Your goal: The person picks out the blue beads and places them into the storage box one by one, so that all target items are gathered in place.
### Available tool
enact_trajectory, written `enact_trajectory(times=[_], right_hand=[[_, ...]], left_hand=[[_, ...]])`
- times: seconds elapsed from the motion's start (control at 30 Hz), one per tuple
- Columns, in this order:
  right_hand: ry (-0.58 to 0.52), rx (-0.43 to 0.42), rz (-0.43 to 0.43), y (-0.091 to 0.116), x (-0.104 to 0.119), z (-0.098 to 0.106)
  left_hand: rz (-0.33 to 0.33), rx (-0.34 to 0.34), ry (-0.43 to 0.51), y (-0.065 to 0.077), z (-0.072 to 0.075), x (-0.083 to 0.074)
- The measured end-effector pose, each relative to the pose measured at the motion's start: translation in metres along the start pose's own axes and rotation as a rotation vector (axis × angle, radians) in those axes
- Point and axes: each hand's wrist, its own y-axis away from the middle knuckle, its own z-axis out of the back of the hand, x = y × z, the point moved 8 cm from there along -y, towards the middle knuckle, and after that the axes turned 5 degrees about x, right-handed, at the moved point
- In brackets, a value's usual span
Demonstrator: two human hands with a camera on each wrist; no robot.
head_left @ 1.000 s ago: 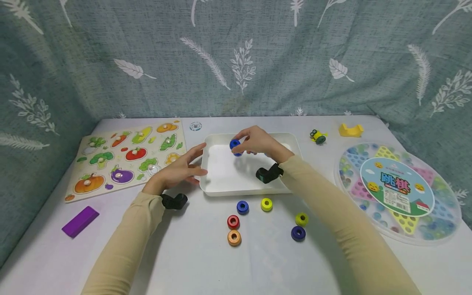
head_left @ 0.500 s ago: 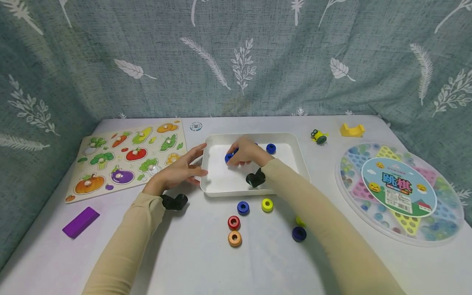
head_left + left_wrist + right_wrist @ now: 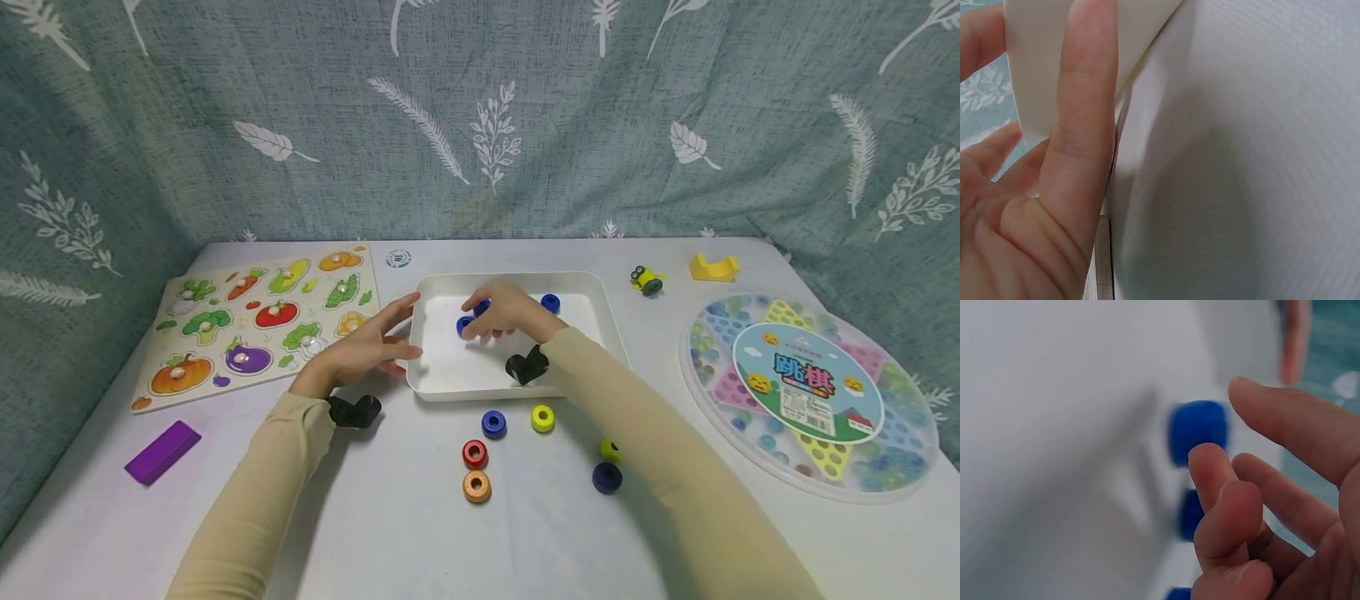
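Observation:
The white tray (image 3: 517,375) lies in the middle of the table. My left hand (image 3: 367,342) touches its left end with fingers extended; the left wrist view shows them against the tray's wall (image 3: 1035,69). Inside the tray my right hand (image 3: 506,312) hovers over a blue ring-shaped bead (image 3: 464,326), thumb and forefinger parted around it. In the right wrist view a gap shows between those fingertips, with the blue bead (image 3: 1199,432) just beyond them on the tray floor. A second blue bead (image 3: 482,307) sits partly behind the fingers. Another blue bead (image 3: 550,303) is farther right.
Before the tray lie blue (image 3: 493,424), yellow (image 3: 543,418), red (image 3: 475,454) and orange beads (image 3: 476,486). A purple block (image 3: 162,452) and vegetable puzzle board (image 3: 247,317) are left. Right are a toy bee (image 3: 647,281), yellow piece (image 3: 714,267) and round game box (image 3: 810,392).
The right hand has carried a blue bead leftward and down to the tray floor, then let go by parting its fingers. The left hand has stayed at the tray's end.

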Motion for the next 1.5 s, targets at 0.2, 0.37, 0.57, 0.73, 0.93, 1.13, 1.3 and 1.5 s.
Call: enact_trajectory(times=[0.2, 0.37, 0.57, 0.73, 0.93, 1.13, 1.3, 1.5], right_hand=[[-0.078, -0.018, 0.141, 0.039, 0.010, 0.015], [-0.138, -0.012, 0.259, 0.081, 0.011, 0.006], [-0.137, 0.051, 0.377, 0.115, 0.002, -0.032], [-0.142, 0.100, 0.373, 0.123, -0.007, -0.056], [-0.135, 0.115, 0.341, 0.121, -0.015, -0.066], [-0.103, 0.103, 0.364, 0.120, -0.014, -0.069], [-0.076, 0.090, 0.377, 0.120, -0.014, -0.073], [-0.064, 0.094, 0.366, 0.119, -0.016, -0.077]], left_hand=[[0.001, -0.008, -0.014, 0.000, 0.000, -0.001], [0.003, -0.008, -0.017, -0.001, 0.000, -0.001], [0.011, -0.013, -0.016, 0.000, 0.000, -0.002], [0.003, -0.004, -0.019, 0.001, -0.001, -0.004], [0.009, -0.012, -0.017, 0.000, -0.002, -0.002], [0.016, -0.015, -0.018, 0.000, -0.002, -0.003], [0.024, -0.017, -0.011, 0.000, -0.002, -0.002], [0.019, -0.019, -0.008, 0.000, -0.002, -0.003]])
